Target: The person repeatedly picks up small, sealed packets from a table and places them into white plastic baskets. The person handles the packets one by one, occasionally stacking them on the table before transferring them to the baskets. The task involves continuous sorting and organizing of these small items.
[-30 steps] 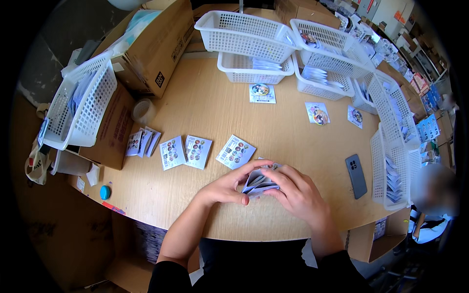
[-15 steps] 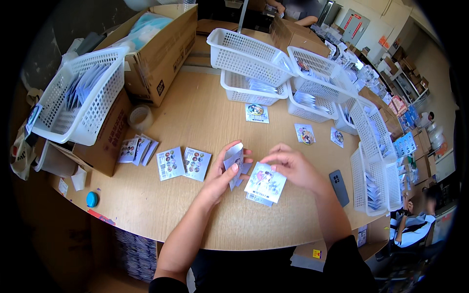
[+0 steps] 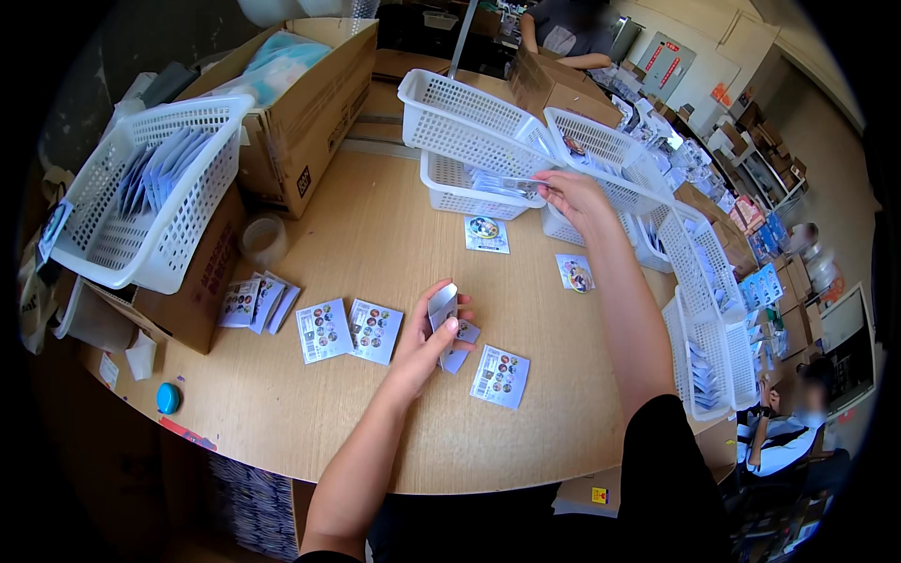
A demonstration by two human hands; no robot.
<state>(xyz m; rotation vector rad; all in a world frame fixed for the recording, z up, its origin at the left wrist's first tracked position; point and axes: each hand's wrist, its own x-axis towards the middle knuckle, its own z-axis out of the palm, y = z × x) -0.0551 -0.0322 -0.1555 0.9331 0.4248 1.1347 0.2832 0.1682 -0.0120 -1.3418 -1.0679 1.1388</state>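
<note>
Two separate grips show on my remote feed. I have the left hand (image 3: pixel 424 345) above the middle of the light wooden tabletop (image 3: pixel 253 403), fingers curled and thumb pressed across a small bunch of white, flat, square packets (image 3: pixel 439 310), whose upper edges stand up toward the camera. The right hand (image 3: pixel 574 197) reaches to the far side, thumb and fingertips pinching one thin, pale packet (image 3: pixel 518 181), seen almost edge-on, at the lower white perforated plastic basket (image 3: pixel 474 203); I cannot tell whether it touches the packets lying inside. Near the left hand, a single white packet printed with small round pictures (image 3: pixel 500 377) lies flat on the wood, and two similar packets (image 3: pixel 324 330) lie side by side further left.

I judge each packet light and paper-like, stiff enough to carry by one edge yet likely to crease under a hard squeeze. Smooth faces may let a bunch slide or fan apart, so I would spread thumb pressure over the broad face. A single one suits a gentle pinch near a corner; lying flat, it offers only a thin edge, best lifted with a fingertip beneath.
</note>
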